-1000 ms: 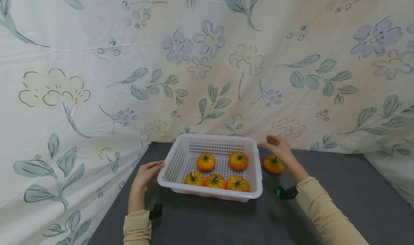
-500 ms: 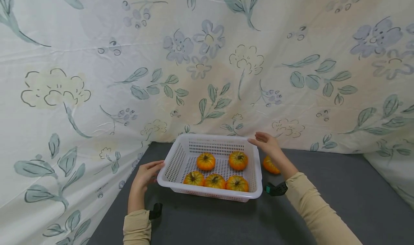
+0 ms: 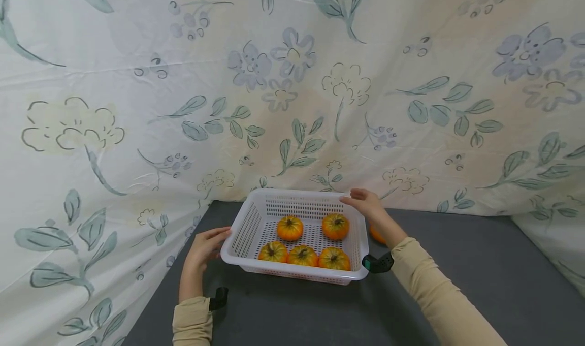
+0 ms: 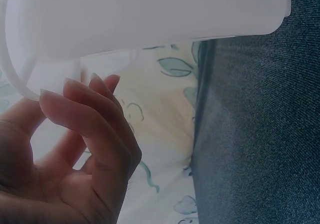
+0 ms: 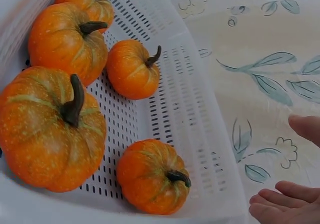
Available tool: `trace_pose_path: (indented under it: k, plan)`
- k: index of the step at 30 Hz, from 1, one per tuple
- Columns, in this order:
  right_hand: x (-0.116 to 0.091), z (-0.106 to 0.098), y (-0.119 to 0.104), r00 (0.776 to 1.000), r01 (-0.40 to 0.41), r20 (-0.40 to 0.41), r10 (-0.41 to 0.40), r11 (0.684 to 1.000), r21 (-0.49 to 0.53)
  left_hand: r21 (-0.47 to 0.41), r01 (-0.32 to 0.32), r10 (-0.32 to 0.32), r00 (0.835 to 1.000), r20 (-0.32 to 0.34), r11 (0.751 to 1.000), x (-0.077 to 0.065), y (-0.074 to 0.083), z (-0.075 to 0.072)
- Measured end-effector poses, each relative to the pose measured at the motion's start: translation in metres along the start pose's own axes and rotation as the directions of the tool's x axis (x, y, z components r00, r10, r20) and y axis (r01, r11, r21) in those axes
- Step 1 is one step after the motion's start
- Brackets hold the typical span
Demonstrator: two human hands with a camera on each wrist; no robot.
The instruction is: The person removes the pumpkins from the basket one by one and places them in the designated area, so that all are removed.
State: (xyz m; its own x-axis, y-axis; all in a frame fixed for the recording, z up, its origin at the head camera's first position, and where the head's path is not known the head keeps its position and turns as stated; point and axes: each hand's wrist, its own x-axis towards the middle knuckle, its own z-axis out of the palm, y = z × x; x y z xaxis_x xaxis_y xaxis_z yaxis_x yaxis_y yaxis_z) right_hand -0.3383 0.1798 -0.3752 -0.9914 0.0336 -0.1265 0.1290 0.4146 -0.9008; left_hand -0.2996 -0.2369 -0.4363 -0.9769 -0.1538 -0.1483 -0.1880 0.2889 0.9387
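A white perforated plastic basket (image 3: 292, 270) holds several small orange pumpkins (image 3: 290, 228) with dark stems. At its left rim, my left hand (image 3: 203, 249) pinches the edge; the left wrist view shows its bent fingers (image 4: 110, 129) at the white rim. My right hand (image 3: 369, 211) is at the basket's back right corner, with its thumb and fingers spread apart and nothing between them. Beyond the basket's right side, another pumpkin (image 3: 377, 237) lies on the table, mostly hidden behind the right forearm.
The basket stands on a dark grey table (image 3: 283, 310). Behind and to the left hangs a pale cloth (image 3: 292, 92) printed with flowers and leaves. Each wrist carries a black strap (image 3: 378, 263).
My right hand has moved left from above the loose pumpkin to the basket's back right corner, its forearm now covering most of that pumpkin. The left hand and basket have stayed put.
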Motion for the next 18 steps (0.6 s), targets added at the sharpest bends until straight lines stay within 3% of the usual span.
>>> trace_pose_path:
  k: [18]
  plan:
    - [0.007,0.028,0.007,0.991,-0.096,0.088,0.096,0.995,-0.003,0.001,-0.002,0.002,1.0,-0.002,1.0,-0.001,0.001,-0.001]
